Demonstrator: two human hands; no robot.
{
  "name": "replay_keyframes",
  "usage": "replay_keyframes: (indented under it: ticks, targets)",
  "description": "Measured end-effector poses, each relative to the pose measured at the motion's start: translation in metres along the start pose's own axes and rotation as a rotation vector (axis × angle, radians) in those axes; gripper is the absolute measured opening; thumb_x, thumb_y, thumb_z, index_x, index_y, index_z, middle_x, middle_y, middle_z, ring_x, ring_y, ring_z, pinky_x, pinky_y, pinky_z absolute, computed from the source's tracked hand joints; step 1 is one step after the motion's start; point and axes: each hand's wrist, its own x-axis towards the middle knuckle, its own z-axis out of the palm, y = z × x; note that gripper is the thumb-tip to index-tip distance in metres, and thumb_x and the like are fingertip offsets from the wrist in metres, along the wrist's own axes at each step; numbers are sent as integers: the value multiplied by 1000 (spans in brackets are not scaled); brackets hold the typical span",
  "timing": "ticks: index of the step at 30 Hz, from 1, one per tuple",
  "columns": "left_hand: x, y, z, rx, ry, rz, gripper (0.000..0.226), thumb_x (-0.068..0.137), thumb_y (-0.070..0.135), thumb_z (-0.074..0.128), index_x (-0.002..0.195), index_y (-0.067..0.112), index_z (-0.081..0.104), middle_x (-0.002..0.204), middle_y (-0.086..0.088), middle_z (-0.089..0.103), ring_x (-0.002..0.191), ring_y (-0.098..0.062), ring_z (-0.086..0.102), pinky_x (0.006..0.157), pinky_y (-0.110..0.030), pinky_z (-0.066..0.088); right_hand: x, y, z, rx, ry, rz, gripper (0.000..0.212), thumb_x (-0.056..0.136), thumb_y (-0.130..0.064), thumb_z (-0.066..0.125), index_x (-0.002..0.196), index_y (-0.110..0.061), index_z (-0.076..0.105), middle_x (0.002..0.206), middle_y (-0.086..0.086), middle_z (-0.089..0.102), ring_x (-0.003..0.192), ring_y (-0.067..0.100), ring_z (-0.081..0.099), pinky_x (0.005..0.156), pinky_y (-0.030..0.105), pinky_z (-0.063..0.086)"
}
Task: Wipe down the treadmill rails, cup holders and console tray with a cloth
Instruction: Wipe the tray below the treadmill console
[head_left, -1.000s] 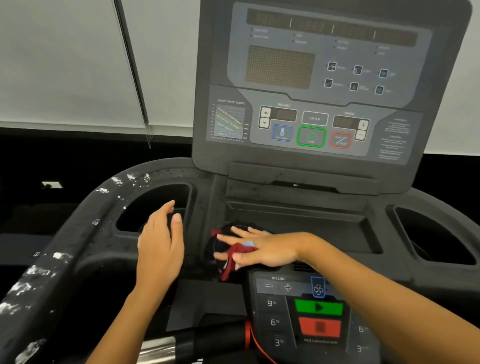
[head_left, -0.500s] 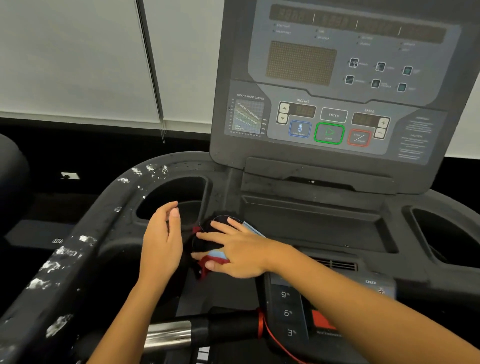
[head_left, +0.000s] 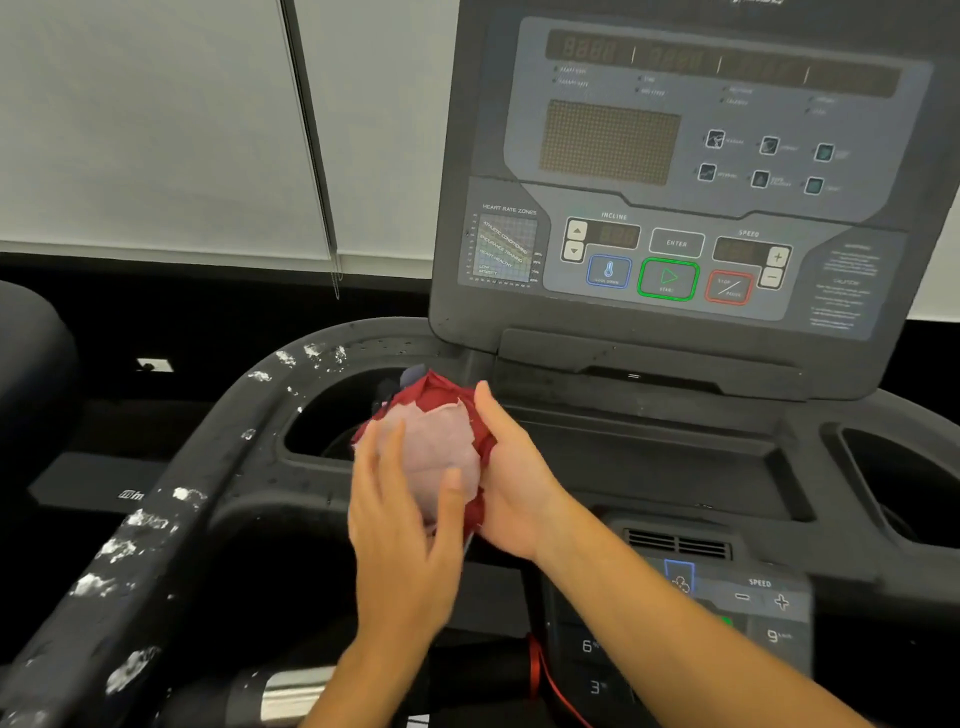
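down at the near edge, a chrome-and-black handlebar (head_left: 291, 696) and a red cord (head_left: 545, 680) dropping beside the lower keypad (head_left: 727, 613), which is blurred but shows 3, 6 and 9. now the hands: the left hand (head_left: 405, 530) is up with its fingers fairly straight, laid flat against the front of the cloth (head_left: 431, 447), blurry at the edges. the right hand (head_left: 514, 478) cups that cloth from the other side, thumb running up its flank, the other fingers hidden behind it. so the cloth is bunched into a ball between 2 hands, dark red outside, pale pink on the face, lifted clear and hanging over the inner edge of the left cup holder (head_left: 322, 415). curving round that holder, the left rail (head_left: 156, 519), flecked with white patches. behind the hands, the console tray (head_left: 649, 447), and off to the right the right cup holder (head_left: 904, 483). further back the console (head_left: 675, 182) stands unlit, and behind it a pale window blind (head_left: 156, 130).
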Motion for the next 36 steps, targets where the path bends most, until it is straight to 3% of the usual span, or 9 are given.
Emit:
replay_keyframes:
  ticks: [4, 7, 8, 10, 12, 16, 22, 31, 36]
  targets:
    - [10, -5, 6, 147, -158, 43, 78, 82, 72, 16, 146, 29, 19, 156, 5, 12, 144, -14, 5, 114, -37, 12, -3, -2, -6, 16, -6, 31, 71, 91, -67, 20, 111, -21, 70, 121, 6, 65, 116, 23, 58, 106, 40, 38]
    - [7, -25, 20, 374, -381, 43, 76, 84, 68, 8, 145, 26, 25, 155, -3, 19, 144, -26, 9, 115, -43, 13, -3, -12, -18, -697, 233, -30, 73, 88, -72, 15, 114, -25, 65, 120, -6, 61, 118, 17, 53, 103, 34, 37]
    - [4, -32, 26, 460, -445, 75, 73, 88, 65, 7, 143, 22, 31, 152, -10, 26, 141, -34, 18, 113, -48, 19, -4, -16, -25, -959, 332, -115, 64, 91, -67, 16, 102, -27, 65, 111, -8, 59, 112, 15, 52, 97, 30, 36]
    - [2, -39, 37, 536, -496, 115, 68, 95, 57, 10, 138, 14, 40, 143, -19, 39, 133, -44, 33, 108, -56, 27, -9, -25, -42, -1198, 454, -247, 52, 98, -53, 21, 82, -25, 62, 97, -1, 56, 103, 18, 50, 86, 28, 34]
    - [5, -41, 43, 514, -480, 143, 67, 95, 56, 11, 141, 15, 38, 145, -21, 35, 134, -44, 30, 110, -52, 18, -11, -32, -62, -1286, 499, -248, 51, 99, -48, 25, 90, -19, 66, 103, 7, 57, 109, 23, 50, 90, 30, 34]
    - [38, -39, 57, 510, -556, 149, 73, 88, 59, 8, 149, 20, 6, 156, -16, 2, 143, -34, 2, 115, -39, -2, -5, -31, -93, -1550, 523, -86, 48, 97, -49, 32, 127, -20, 56, 130, 6, 47, 125, 24, 42, 106, 41, 34]
    - [101, -39, 88, 552, -664, 94, 67, 99, 42, 30, 148, 16, -7, 155, -18, -11, 143, -34, -8, 114, -39, -7, -1, -24, -95, -1696, 380, -51, 54, 99, -45, 32, 147, -20, 28, 143, 2, 33, 134, 20, 30, 108, 34, 32]
    - [55, -40, 70, 549, -542, 152, 62, 98, 42, 23, 149, 13, 1, 155, -19, 4, 143, -32, 4, 118, -41, 6, -3, -24, -95, -1673, 359, -30, 52, 99, -44, 32, 145, -21, 33, 151, 0, 22, 139, 19, 23, 110, 34, 29]
    - [80, -46, 90, 545, -516, 131, 60, 99, 35, 26, 148, 10, 3, 154, -20, 7, 143, -35, 4, 118, -43, 2, -5, -23, -94, -1665, 364, -33, 56, 99, -44, 34, 148, -19, 25, 153, -1, 18, 141, 17, 18, 111, 31, 25]
